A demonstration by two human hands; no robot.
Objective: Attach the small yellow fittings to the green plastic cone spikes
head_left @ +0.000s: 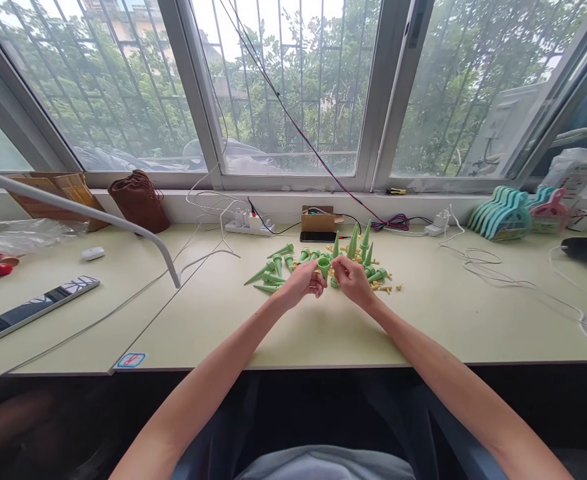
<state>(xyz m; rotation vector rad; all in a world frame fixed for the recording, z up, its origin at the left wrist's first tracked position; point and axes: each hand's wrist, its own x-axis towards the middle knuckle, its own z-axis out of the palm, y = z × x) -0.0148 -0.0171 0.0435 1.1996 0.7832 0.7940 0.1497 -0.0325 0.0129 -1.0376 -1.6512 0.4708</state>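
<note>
My left hand (304, 281) is closed round a green plastic watering spike (324, 265), its round open end tilted up toward me. Just right of that rim, my right hand (352, 279) is pinched; whatever sits between its fingertips is too small to make out. Several more green spikes (259, 272) lie to the left of my hands. Behind my right hand, other green spikes (364, 240) stand point up. Small yellow valve pieces (383, 288) are scattered beside my right hand, and some stick out of the spikes.
At the back stand an open cardboard box (318, 220), a black phone (318, 237) and a white power strip (250, 227). Teal hangers (502, 215) are at the right. A grey lamp arm (123, 219) reaches in from the left, above another power strip (38, 307). Cables cross both sides.
</note>
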